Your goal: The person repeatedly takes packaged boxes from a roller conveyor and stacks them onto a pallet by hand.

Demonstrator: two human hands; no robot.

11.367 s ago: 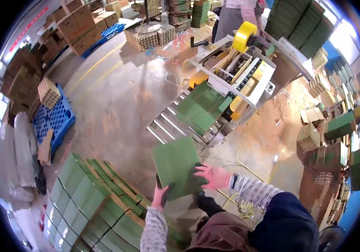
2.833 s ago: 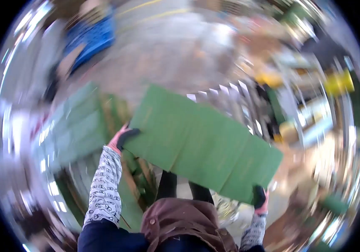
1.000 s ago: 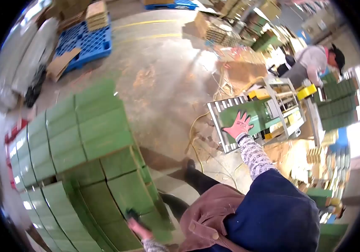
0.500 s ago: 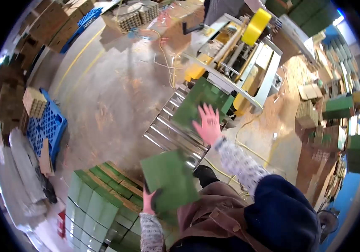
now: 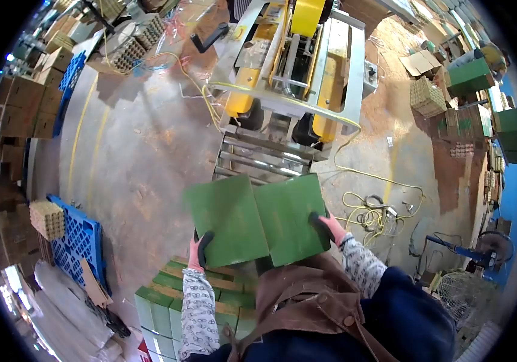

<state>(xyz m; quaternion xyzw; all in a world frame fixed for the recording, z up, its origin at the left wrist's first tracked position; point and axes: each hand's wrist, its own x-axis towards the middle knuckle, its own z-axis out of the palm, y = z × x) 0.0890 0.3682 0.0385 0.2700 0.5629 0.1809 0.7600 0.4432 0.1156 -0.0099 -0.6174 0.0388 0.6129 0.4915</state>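
Note:
Both hands grip a green cardboard carton [image 5: 228, 220] held in front of my waist, with two panels meeting along a slanting seam in its middle. My left hand [image 5: 197, 251] is closed on the left edge, its dark-covered thumb on top. My right hand [image 5: 332, 229] is closed on the right edge in the same way. Beyond the carton lies a short roller conveyor [image 5: 261, 160], leading to a yellow and grey machine [image 5: 297, 78]. The fingers under the carton are hidden.
Stacked green cartons [image 5: 162, 308] stand at my lower left. A blue pallet [image 5: 80, 241] leans farther left. Yellow hose [image 5: 370, 220] lies coiled on the floor at right, near a fan [image 5: 494, 250]. A crank handle [image 5: 210, 37] sticks out from the machine's left.
My right hand has left the green carton on the conveyor and now grips the held carton's right edge. The conveyor carton no longer shows. The view has turned right.

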